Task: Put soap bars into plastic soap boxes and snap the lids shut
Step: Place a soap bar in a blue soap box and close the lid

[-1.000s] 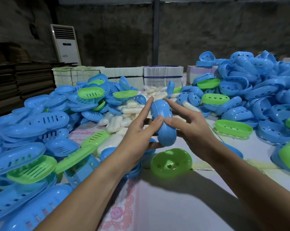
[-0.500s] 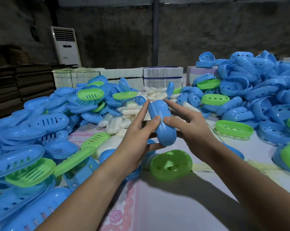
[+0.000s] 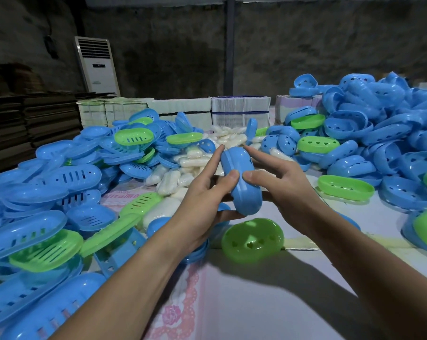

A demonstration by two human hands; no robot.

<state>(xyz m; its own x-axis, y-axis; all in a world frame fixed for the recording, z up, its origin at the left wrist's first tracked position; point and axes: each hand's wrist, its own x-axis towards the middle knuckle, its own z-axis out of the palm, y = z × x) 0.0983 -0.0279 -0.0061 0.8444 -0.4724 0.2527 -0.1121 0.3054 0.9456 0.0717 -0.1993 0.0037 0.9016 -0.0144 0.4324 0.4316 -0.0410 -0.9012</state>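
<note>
- Bench, white top w/ a pink flowered cloth on its left part; carries everything below.
- Heap of blue box halves far right, a few green ones mixed in; second heap of slotted lids on the left.
- Pile of white soap bars betw. the two heaps, behind the hands.
- Green box half lies on the bench just below the hands, heart cut-outs showing.
- Blue soap box held up off the bench at centre, on edge, halves together; can't tell if latched.
- Left hand: grip clenched on the box's left side, thumb on top.
- Right hand: grip on the box's right side, thumb pressing beside the left thumb.
</note>
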